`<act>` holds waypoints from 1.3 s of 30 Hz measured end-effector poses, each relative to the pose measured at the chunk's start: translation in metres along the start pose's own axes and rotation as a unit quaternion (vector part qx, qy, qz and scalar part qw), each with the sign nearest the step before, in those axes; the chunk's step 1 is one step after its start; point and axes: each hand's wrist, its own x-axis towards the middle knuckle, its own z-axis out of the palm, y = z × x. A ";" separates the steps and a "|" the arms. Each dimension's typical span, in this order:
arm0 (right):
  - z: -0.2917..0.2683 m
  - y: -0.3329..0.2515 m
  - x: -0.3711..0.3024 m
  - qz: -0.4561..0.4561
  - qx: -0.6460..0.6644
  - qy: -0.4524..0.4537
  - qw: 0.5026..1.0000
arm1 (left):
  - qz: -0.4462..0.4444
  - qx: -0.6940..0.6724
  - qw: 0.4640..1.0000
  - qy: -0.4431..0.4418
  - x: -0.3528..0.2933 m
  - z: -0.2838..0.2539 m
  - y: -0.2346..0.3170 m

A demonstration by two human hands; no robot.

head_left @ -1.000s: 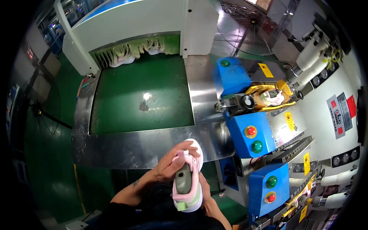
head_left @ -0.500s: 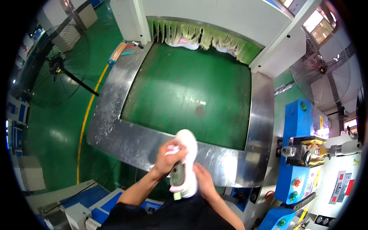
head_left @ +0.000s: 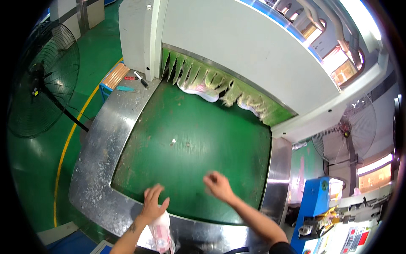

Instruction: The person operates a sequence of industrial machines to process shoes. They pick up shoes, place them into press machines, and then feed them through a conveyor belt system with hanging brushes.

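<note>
A white and pink shoe (head_left: 161, 235) is at the metal front edge, close to my body and partly cut off by the lower border. Just above its upper end is my left hand (head_left: 152, 206), its fingers and thumb apart and gripping nothing; whether the wrist touches the shoe is unclear. My right hand (head_left: 218, 186) is over the green conveyor belt (head_left: 198, 156) with its fingers curled in, slightly blurred. What those fingers hold, if anything, is hidden. Two more pale shoes, the left one (head_left: 205, 94) with pink on it, stick out partly under the ragged green strip curtain (head_left: 211, 80).
A white machine housing (head_left: 237, 51) rises behind the curtain. Metal edging (head_left: 101, 156) frames the belt. At its far left corner lie a teal tool (head_left: 126, 89) and a black-handled tool (head_left: 141, 79). Fans (head_left: 42, 80) stand on both sides; a blue machine (head_left: 312, 203) is at right.
The shoe, held in both hands before, is now lower and farther left. My left hand has opened off it. My right hand has moved forward over the belt. The view has shifted.
</note>
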 end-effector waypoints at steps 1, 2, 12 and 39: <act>-0.011 -0.003 0.050 -0.078 -0.074 0.058 0.993 | 0.007 0.037 0.999 -0.004 0.033 0.016 -0.014; -0.023 -0.023 0.097 -0.126 -0.094 0.102 0.982 | 0.031 0.091 0.995 0.001 0.059 0.039 -0.043; -0.149 -0.106 0.413 -0.167 -0.457 0.104 0.867 | 0.022 0.166 0.986 0.005 0.137 0.094 -0.068; -0.080 0.005 -0.400 -0.019 0.295 0.394 0.870 | 0.026 -0.557 0.693 -0.457 -0.037 0.110 0.280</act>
